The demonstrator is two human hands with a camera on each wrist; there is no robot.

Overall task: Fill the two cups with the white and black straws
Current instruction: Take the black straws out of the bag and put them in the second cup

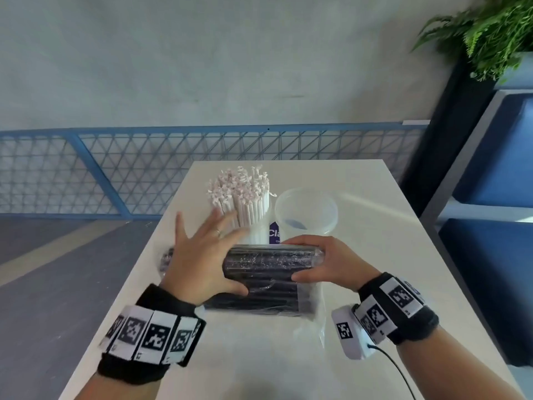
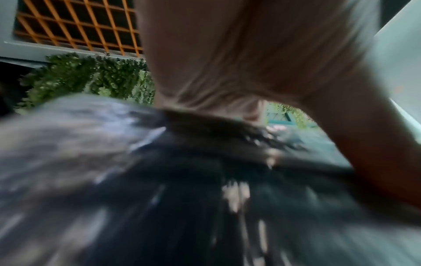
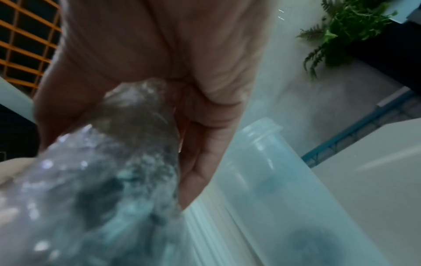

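On the desk, the cup of white straws stands packed full, paper-wrapped tips fanned upward. Just right of it stands the clear cup, holding no straws. In front of both cups lies the bundle of black straws, glossy in crinkled clear plastic. The right hand grips its right end; the left hand rests on it, fingers spread.

Your straw bundle lies mid-table; filled cup at its 12 o'clock, empty cup at 1.
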